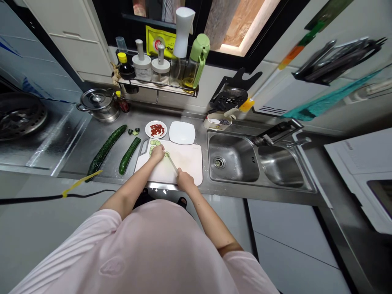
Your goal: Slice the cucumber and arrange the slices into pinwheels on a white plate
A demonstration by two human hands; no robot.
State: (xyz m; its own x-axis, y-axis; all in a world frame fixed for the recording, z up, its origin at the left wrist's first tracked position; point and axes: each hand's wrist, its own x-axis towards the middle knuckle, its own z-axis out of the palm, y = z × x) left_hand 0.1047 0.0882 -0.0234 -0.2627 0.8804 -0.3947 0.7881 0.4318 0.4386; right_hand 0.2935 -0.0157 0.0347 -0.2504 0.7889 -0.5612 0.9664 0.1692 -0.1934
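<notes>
My right hand is closed round the handle of a knife over a white cutting board. The blade points up and left, with a cucumber slice at its tip. My left hand is on the board's left part, fingers bent and pressed together beside several pale green cucumber slices; what it holds, if anything, is hidden beneath it. Left of the board lie a shorter cucumber and a longer one, with small cucumber pieces above.
Behind the board are a plate of chopped red pieces and a white plate. A steel pot stands at the back left. The sink is right of the board. A bottle rack hangs above the counter.
</notes>
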